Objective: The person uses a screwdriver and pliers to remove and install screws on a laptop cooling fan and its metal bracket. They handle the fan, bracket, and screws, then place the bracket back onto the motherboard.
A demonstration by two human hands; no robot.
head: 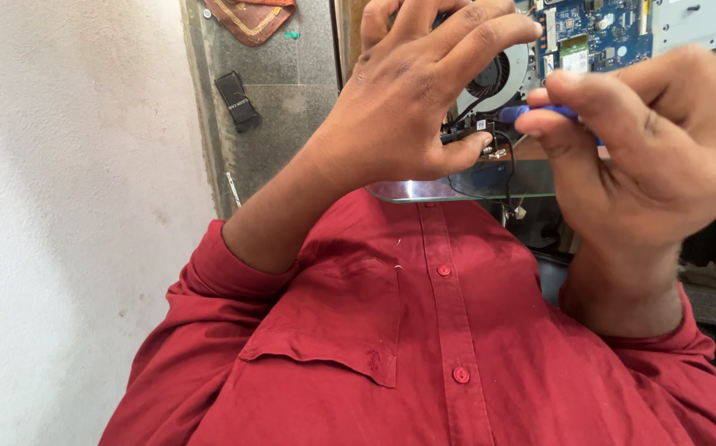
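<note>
My left hand (412,91) is up close to the camera and pinches a small black part with wires (472,132) between thumb and fingers. My right hand (655,140) grips a blue-handled tool (540,111) whose tip points at that part. Behind the hands lie a round cooling fan (502,74) and a blue circuit board (597,33). My red buttoned shirt (424,330) fills the lower frame.
A glass table edge (457,192) runs under the hands. On the grey floor at the upper left lie a small black device (237,99) and a brown patterned piece (251,16). A white wall (69,206) fills the left side. A grey metal panel (705,21) sits top right.
</note>
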